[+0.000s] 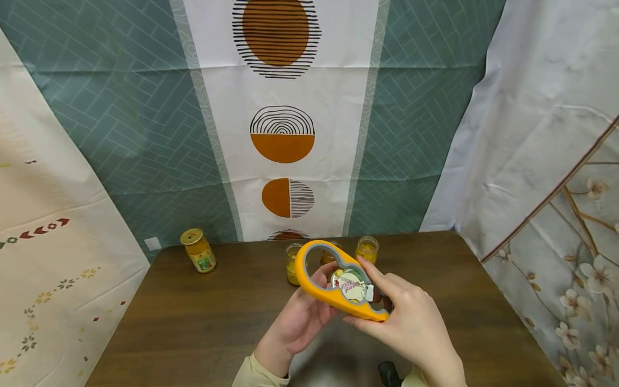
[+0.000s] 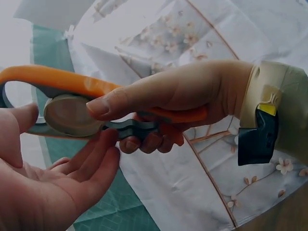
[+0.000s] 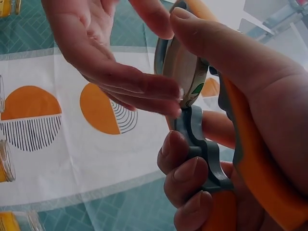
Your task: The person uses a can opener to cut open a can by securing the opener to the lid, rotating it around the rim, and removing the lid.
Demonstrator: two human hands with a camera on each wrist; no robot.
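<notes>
An orange jar opener (image 1: 309,279) with a grey, wavy inner edge is held up over the table. My right hand (image 1: 411,312) grips its handle end, fingers curled round it and thumb along the top. Inside the opener's loop sits a round metal jar lid (image 1: 353,285) with a printed label; its plain inner side faces the left wrist view (image 2: 72,115). The right thumb tip overlaps the lid there. My left hand (image 1: 302,322) is palm up beneath the opener, its fairly straight fingers at the lid's edge in the right wrist view (image 3: 125,77).
A capped jar (image 1: 198,251) of yellow contents stands at the table's back left. Behind the hands are several glass jars, one at the left (image 1: 292,264) and one at the right (image 1: 367,248). Patterned cloths hang behind the brown table (image 1: 193,317) and at both sides.
</notes>
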